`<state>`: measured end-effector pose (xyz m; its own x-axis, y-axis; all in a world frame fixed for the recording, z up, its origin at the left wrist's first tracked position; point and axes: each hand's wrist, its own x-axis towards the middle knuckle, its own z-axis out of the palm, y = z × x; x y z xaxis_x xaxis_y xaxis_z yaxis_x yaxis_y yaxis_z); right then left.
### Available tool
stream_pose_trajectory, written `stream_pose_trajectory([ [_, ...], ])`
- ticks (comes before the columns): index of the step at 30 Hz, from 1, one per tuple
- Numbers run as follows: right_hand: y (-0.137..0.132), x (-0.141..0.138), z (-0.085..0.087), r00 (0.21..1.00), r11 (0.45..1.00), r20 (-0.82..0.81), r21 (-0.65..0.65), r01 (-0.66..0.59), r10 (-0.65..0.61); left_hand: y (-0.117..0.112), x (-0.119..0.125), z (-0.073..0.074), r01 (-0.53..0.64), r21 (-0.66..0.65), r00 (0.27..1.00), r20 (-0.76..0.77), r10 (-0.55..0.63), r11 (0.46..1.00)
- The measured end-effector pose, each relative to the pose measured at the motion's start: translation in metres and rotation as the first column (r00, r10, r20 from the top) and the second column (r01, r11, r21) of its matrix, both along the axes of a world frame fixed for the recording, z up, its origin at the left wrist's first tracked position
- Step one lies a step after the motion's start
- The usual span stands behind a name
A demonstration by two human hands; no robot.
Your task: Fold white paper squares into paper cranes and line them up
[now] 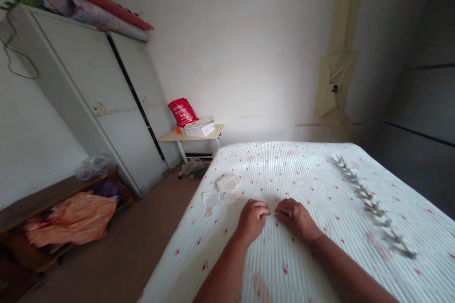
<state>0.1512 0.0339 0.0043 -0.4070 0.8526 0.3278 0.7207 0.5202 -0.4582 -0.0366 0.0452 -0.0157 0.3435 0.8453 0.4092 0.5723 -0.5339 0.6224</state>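
Over the middle of the bed, my left hand [253, 218] and my right hand [294, 218] face each other with bent fingers. Both are closed in a pinch on a small pale piece of paper [273, 213], mostly hidden by the fingertips. Several printed paper sheets [228, 183] lie flat beyond my left hand, partly overlapping. A long row of small, pointed folded paper shapes [371, 206] runs along the right side of the bed, apart from my right hand. Their exact form is blurred.
The bed [259, 170] has a white ribbed cover with red dots. Behind its left corner stands a small table [172, 137] with a red bag [182, 111] and a white box [204, 130]. A grey cabinet [88, 85] and a low wooden shelf [53, 260] are at left.
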Motion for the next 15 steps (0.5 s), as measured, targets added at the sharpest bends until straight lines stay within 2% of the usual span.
stream_pose_trajectory([
  [5,0.002,0.0,-0.007,0.992,0.992,0.027,-0.026,0.126,-0.126,0.0,0.006,0.008,-0.101,-0.023,0.993,-0.07,0.099,0.995],
  [10,0.004,-0.008,-0.012,0.95,0.957,0.119,0.044,0.286,-0.289,0.005,0.014,0.01,-0.226,-0.07,0.969,-0.121,0.217,0.972],
  [15,0.006,-0.012,-0.009,0.918,0.932,0.158,0.046,0.36,-0.362,0.005,0.021,0.013,-0.327,-0.092,0.926,-0.228,0.3,0.94],
])
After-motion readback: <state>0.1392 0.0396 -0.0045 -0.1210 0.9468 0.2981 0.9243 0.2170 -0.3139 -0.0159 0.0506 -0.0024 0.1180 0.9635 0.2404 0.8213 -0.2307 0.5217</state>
